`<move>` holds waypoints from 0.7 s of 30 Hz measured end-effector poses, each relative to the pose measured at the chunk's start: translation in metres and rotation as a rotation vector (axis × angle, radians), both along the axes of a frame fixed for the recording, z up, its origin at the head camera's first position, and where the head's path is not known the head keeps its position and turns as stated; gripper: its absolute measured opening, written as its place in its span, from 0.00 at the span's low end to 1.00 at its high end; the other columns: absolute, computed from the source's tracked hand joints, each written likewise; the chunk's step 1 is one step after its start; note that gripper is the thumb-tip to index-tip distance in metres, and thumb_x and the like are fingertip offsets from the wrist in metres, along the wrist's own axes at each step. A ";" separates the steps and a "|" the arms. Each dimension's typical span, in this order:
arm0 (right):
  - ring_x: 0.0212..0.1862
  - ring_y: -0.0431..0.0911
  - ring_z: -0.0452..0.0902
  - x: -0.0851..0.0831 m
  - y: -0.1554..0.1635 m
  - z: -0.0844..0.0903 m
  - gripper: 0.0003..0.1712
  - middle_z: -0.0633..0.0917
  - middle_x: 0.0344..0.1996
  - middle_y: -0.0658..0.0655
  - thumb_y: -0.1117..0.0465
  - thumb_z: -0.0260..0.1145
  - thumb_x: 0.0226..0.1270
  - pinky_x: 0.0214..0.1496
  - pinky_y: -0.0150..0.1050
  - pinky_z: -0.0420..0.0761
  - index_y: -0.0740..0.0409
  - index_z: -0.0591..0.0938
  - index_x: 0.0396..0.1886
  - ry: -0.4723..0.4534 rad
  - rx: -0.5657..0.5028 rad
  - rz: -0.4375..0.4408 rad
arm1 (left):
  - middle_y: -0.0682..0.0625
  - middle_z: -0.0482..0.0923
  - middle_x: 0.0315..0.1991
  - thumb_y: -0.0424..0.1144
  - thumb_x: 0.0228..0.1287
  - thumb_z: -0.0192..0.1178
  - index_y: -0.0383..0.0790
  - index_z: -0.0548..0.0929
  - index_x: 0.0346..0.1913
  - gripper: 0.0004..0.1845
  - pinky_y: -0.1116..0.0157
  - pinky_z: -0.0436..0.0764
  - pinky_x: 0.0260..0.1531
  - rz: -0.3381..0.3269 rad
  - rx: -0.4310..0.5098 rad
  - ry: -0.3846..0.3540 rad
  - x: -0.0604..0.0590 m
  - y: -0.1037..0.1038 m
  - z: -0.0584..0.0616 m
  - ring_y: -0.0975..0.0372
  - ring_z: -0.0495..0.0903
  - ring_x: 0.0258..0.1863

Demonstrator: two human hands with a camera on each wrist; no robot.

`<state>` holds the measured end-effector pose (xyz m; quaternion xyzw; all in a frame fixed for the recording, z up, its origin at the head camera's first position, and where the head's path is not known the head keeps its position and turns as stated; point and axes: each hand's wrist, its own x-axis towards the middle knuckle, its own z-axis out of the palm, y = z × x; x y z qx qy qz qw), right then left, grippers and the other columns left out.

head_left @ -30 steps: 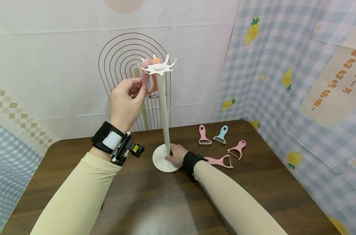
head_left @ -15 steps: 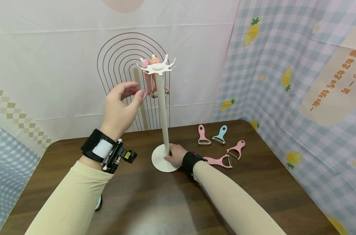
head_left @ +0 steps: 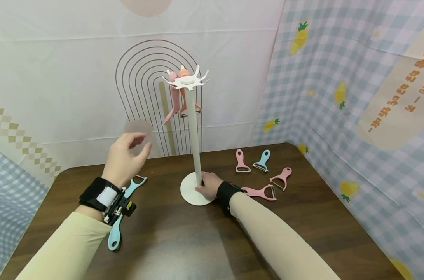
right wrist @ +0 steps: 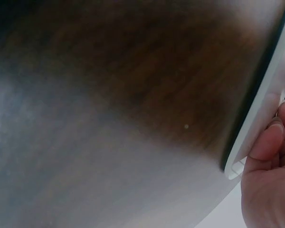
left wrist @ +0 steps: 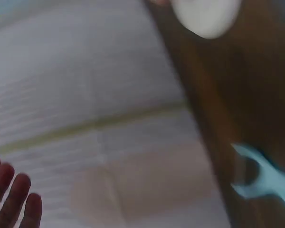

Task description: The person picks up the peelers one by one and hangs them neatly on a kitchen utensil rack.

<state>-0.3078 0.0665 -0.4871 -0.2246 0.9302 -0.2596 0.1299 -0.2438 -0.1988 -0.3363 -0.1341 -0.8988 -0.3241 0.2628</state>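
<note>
A white hook stand (head_left: 194, 136) rises from a round base on the dark table. From its hooks hang a pink peeler (head_left: 175, 99) and an orange peeler (head_left: 184, 72), the latter partly behind the pole. Lower left of them, my left hand (head_left: 125, 158) is in the air with loosely bent fingers, holding nothing. Light blue peeler parts (head_left: 115, 236) lie beneath the left wrist, which hides whether they are one peeler or two. My right hand (head_left: 210, 184) grips the stand low down; in the right wrist view its thumb and fingers (right wrist: 270, 142) are at the base.
Right of the stand lie three pink peelers, one (head_left: 283, 178) farthest right, and a blue peeler (head_left: 263, 160). A white printed cloth (head_left: 232, 77) hangs behind the table (head_left: 198, 241); a checkered cloth (head_left: 323, 128) hangs at the right.
My left hand has let go of the pink peeler, now hanging from a hook, and moved down and left. Light blue parts by the left wrist have come into view. The right hand stays put.
</note>
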 end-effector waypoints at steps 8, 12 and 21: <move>0.52 0.47 0.77 0.003 0.000 0.003 0.26 0.82 0.51 0.60 0.57 0.66 0.67 0.56 0.42 0.74 0.63 0.74 0.60 -0.002 0.004 -0.003 | 0.35 0.77 0.50 0.44 0.64 0.61 0.32 0.77 0.57 0.24 0.45 0.76 0.42 0.018 -0.405 -0.276 -0.002 -0.037 -0.051 0.43 0.78 0.47; 0.52 0.48 0.77 0.005 0.000 0.005 0.26 0.82 0.51 0.60 0.57 0.66 0.67 0.56 0.42 0.74 0.62 0.74 0.61 -0.001 0.002 -0.001 | 0.35 0.77 0.49 0.43 0.59 0.65 0.32 0.77 0.56 0.25 0.45 0.77 0.39 0.022 -0.486 -0.383 -0.003 -0.052 -0.071 0.43 0.79 0.43; 0.51 0.47 0.78 0.001 0.000 0.000 0.25 0.82 0.49 0.59 0.57 0.67 0.66 0.55 0.43 0.75 0.62 0.74 0.59 0.009 -0.008 0.002 | 0.36 0.77 0.44 0.41 0.52 0.71 0.30 0.80 0.53 0.26 0.47 0.78 0.41 -0.034 -0.619 -0.516 -0.004 -0.065 -0.098 0.44 0.79 0.42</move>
